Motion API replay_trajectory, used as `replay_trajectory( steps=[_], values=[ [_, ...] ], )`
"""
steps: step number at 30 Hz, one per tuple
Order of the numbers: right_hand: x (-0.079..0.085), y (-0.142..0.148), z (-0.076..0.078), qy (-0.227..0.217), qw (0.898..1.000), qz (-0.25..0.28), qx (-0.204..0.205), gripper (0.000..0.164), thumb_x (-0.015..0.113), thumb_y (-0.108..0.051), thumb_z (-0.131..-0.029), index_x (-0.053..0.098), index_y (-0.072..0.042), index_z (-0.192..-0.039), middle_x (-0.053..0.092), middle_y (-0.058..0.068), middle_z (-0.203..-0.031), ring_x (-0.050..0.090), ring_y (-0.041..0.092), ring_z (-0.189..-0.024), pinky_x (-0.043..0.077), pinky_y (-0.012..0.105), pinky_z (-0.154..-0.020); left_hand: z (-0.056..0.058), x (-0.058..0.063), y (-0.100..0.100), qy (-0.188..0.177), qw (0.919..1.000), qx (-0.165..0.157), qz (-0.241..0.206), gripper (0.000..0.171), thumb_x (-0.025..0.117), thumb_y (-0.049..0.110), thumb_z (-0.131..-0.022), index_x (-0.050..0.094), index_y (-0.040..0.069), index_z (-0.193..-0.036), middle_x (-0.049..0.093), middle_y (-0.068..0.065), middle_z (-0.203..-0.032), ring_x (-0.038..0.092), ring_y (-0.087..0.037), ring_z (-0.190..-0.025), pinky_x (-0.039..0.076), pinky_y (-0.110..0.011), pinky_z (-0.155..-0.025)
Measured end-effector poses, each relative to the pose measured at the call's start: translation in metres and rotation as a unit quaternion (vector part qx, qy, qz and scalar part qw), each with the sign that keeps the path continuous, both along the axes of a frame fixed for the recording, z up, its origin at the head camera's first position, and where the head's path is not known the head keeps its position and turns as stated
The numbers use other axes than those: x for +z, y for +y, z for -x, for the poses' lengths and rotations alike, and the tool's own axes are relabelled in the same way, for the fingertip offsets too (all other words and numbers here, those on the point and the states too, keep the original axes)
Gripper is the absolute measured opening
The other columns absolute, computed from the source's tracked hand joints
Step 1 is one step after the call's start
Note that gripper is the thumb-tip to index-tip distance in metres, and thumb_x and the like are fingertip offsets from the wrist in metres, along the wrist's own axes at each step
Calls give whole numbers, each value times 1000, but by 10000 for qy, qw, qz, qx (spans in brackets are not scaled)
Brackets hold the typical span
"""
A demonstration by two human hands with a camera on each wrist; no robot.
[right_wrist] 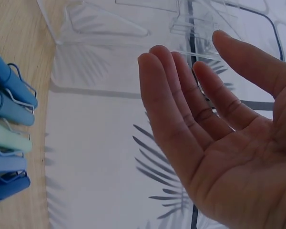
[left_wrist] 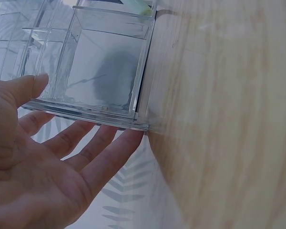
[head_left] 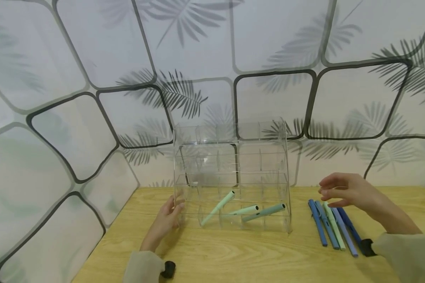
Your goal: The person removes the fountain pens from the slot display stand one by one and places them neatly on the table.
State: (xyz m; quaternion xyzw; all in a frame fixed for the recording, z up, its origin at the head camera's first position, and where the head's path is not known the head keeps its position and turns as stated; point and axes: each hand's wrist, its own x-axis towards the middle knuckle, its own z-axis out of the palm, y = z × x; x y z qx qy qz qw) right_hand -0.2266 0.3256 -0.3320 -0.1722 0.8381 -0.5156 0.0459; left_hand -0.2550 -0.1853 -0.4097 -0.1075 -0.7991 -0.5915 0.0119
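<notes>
Loosely gripping clear acrylic tiered organizer point(head_left: 238, 175) at left side with left hand point(head_left: 165, 217); holding right hand point(head_left: 355, 194) empty and wide, near five blue and green plastic pens point(head_left: 334, 226) right of organizer. Risk: dragging neighbouring pens through a wide pinch, given tight spacing.

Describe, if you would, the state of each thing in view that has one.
Clear plastic tiered organizer: upright on the yellowish wood table.
Left slim mint pen: slanting steeply in the lowest tier.
Right slim mint pen: slanting gently there.
Slim grey-green pen: slanting gently there.
Row of five slim blue-toned and mint pens: lying side by side.
Left bare hand: holding the organizer's left side.
Right bare hand: empty, near the row.
</notes>
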Motion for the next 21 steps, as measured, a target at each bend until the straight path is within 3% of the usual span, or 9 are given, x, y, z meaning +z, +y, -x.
replay_trajectory(
  steps=[5, 10, 21],
  values=[
    [0, -8, -1, -32, 9999, 158, 52, 34, 63, -6, -101, 52, 15, -126, 63, 10, -114, 69, 14, -96, 60, 42, -76, 1, -1, 0, -87, 10000, -42, -17, 53, 49, 16, -109, 31, 4, -157, 41, -34, -150, 52, -45, -125, 45, -22, -52],
    [3, -17, -3, -68, 9998, 206, 21, 38, 63, -7, -101, 49, 16, -128, 63, 17, -115, 70, 19, -95, 60, 42, -77, 2, -2, 0, -75, 9999, -83, -78, 53, 49, 16, -109, 31, 3, -157, 41, -33, -149, 52, -45, -124, 43, -21, -50],
    [2, -32, -5, -140, 9992, 215, 322, 36, 63, -8, -101, 51, 14, -127, 65, 13, -111, 69, 17, -96, 60, 42, -77, 1, 1, 1, -111, 9999, -37, -20, 53, 49, 16, -109, 32, 3, -157, 42, -32, -149, 50, -46, -128, 44, -22, -51]
  ],
)
